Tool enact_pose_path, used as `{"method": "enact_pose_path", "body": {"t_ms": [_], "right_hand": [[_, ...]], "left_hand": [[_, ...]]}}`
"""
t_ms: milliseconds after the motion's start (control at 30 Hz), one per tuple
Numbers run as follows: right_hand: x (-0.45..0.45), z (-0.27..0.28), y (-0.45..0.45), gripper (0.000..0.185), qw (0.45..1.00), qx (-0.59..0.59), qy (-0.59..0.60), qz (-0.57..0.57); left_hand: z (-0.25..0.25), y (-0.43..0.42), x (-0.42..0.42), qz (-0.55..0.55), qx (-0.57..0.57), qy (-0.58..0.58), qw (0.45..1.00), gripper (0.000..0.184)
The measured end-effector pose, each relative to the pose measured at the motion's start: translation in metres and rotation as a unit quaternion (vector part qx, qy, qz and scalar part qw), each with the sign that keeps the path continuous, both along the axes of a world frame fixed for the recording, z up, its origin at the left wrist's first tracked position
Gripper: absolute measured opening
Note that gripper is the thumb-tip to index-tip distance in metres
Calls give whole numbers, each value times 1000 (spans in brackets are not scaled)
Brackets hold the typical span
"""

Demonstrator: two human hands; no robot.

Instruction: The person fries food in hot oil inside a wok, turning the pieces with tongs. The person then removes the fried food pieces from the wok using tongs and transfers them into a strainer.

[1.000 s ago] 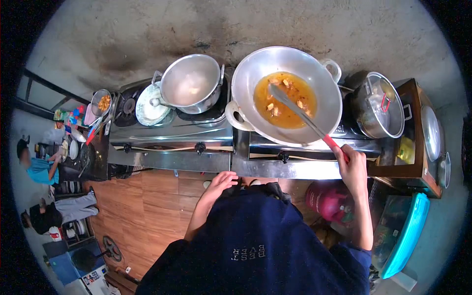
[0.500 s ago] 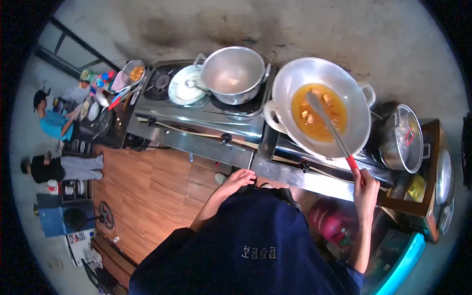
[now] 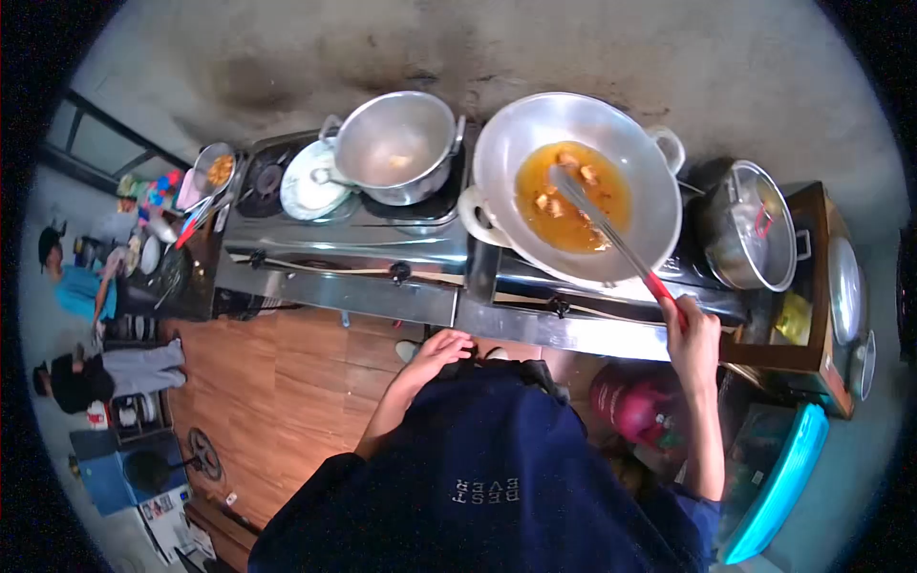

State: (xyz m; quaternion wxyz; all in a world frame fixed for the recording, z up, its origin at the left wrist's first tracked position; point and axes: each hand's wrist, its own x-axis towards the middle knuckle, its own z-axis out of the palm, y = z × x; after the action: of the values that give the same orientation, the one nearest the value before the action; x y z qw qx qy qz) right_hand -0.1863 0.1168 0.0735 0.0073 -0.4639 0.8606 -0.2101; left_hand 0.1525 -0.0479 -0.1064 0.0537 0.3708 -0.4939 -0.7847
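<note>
My right hand [image 3: 694, 342] is closed round the red grip of long metal tongs [image 3: 616, 241]. Their tips reach into brown-yellow oil [image 3: 535, 205] in a wide metal wok [image 3: 650, 181], among several browned pieces of food [image 3: 549, 203]. My left hand [image 3: 441, 351] hovers in front of my waist near the stove's front edge, its fingers loosely bent and apart, with nothing visible in them.
Left of the wok stands a deep pot [image 3: 401, 177] with a lid [image 3: 313, 186] beside it. A lidded pot [image 3: 750, 234] sits on the right, next to a wooden cabinet [image 3: 812, 315]. A pink gas cylinder [image 3: 626, 401] is below. Two people [image 3: 81, 286] stand far left.
My view has shifted, so the stove and pots sit further left. The tong tips have moved a little among the food pieces. My left hand stays near my waist.
</note>
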Motion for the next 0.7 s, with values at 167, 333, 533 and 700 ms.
{"method": "enact_pose_path", "body": {"t_ms": [167, 333, 533, 700], "right_hand": [[8, -10, 7, 30, 999, -18, -32, -22], [8, -2, 19, 25, 999, 25, -3, -33], [3, -5, 21, 24, 1000, 8, -15, -24], [13, -11, 17, 32, 997, -11, -63, -37]], "left_hand": [[-10, 0, -4, -18, 9, 5, 1000, 32], [-11, 0, -10, -18, -1, 2, 1000, 32], [-13, 0, -14, -27, -4, 4, 1000, 32], [-9, -3, -19, -37, -17, 10, 999, 35]]}}
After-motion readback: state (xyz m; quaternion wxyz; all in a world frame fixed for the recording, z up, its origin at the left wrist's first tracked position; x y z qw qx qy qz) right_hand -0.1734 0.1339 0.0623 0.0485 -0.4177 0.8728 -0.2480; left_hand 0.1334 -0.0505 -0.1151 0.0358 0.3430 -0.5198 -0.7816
